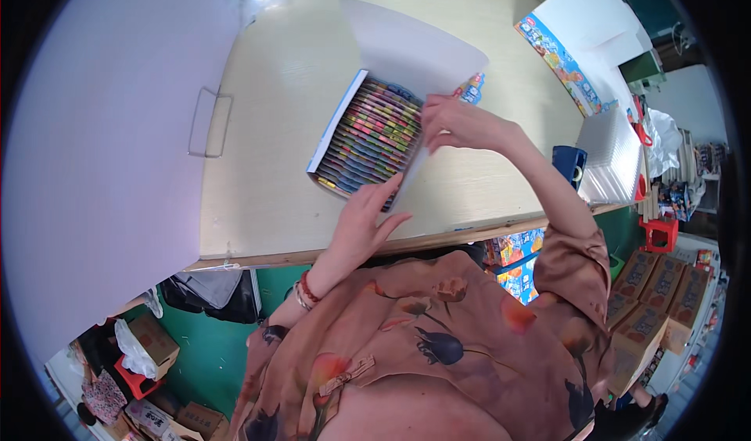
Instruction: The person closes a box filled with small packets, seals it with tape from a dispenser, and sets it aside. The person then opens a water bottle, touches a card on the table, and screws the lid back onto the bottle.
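A cardboard display box (336, 122) sits on the table with its white lid (418, 46) folded back on the far side. Rows of colourful flat sachets (374, 132) stand packed inside it. My left hand (364, 220) rests its fingertips on the near right corner of the box, thumb spread away from them. At the box's right side, my right hand (465, 123) is closed on the white side wall, its fingers bent over the upper edge. A printed blue tab (472, 87) of the box sticks out just beyond those fingers.
Another open box (563, 58) stands at the far right, near stacked clear plastic trays (610, 155) and a dark blue tape dispenser (569, 163). A tall pale panel with a wire handle (210, 122) borders the left. Brown cartons (653, 285) are stacked on the floor at right.
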{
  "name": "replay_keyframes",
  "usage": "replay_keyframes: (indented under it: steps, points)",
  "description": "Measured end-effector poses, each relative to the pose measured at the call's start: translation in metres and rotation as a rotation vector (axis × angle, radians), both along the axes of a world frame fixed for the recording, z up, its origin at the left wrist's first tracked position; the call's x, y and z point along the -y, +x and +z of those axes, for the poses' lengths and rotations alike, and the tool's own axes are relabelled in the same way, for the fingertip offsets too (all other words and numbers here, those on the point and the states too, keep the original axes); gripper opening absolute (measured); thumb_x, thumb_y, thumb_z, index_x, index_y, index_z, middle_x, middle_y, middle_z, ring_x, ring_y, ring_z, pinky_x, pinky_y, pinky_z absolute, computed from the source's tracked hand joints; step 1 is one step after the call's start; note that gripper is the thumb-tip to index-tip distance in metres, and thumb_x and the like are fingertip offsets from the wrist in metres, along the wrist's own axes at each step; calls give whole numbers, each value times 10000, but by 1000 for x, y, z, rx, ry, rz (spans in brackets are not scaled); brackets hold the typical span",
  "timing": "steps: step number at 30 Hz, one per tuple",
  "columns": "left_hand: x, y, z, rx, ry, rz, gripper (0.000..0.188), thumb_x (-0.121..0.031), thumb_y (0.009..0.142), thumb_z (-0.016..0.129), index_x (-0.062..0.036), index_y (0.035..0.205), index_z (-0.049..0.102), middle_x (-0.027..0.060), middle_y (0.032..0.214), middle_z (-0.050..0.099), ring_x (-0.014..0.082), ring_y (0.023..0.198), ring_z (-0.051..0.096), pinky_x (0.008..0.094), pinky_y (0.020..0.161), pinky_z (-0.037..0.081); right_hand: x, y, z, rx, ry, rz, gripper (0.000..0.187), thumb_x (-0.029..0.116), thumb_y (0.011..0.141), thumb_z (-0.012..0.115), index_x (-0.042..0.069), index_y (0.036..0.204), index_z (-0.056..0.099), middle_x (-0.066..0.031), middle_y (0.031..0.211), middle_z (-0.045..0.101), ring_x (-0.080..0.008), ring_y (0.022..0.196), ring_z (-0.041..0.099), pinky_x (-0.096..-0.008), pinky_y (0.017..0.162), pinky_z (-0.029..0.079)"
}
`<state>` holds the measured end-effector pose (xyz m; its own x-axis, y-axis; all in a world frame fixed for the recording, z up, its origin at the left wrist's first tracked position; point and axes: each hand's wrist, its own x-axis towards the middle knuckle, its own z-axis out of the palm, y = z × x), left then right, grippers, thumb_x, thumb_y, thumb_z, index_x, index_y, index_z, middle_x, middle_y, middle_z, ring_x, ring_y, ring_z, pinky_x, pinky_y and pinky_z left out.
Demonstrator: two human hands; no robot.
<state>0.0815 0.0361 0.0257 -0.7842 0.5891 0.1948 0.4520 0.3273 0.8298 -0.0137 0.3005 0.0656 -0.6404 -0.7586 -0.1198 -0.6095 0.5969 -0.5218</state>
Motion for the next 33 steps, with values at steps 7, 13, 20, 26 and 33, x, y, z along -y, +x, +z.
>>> replay_keyframes:
  steps: [7, 13, 20, 26, 33]
  points:
    - [-20, -2, -10, 127, -124, 110, 472, 21, 836, 547, -48, 1299, 488, 138, 861, 556, 297, 792, 551, 367, 698, 449, 8, -11, -43, 0, -105, -107, 195, 238, 783, 665, 51, 731, 674, -34, 779, 600, -234, 940, 487, -361, 878, 383]
    - [-32, 25, -11, -249, -493, 209, 556, -130, 824, 616, -22, 1339, 437, 105, 1186, 512, 270, 1132, 467, 443, 976, 285, 24, 23, -60, -526, -208, -394, 567, 297, 709, 748, 53, 1181, 549, -143, 1159, 500, -364, 1081, 448, -426, 971, 360]
    - [-27, 20, -45, -457, -630, 163, 588, -120, 816, 593, -12, 1361, 399, 114, 1448, 357, 267, 1379, 274, 473, 1091, 89, 88, 98, -98, 147, -718, -1281, 1085, 285, 685, 811, -17, 1441, 92, -235, 1298, 329, -353, 1196, 405, -453, 997, 352]
    - [-30, 19, -40, -464, -639, 154, 588, -92, 811, 570, 3, 1362, 388, 110, 1459, 344, 251, 1380, 278, 479, 1099, 70, 53, 41, -114, 20, -1039, -1344, 855, 238, 763, 743, 2, 1419, 247, -236, 1242, 480, -270, 1057, 558, -348, 807, 482]
    - [-87, -7, -15, -298, -471, 157, 585, -174, 836, 556, 18, 1359, 377, 111, 1465, 328, 252, 1394, 246, 487, 1106, 58, 7, -50, -120, 81, -765, -1091, 284, 261, 856, 649, 9, 983, 622, -117, 842, 661, -147, 732, 644, -278, 666, 487]
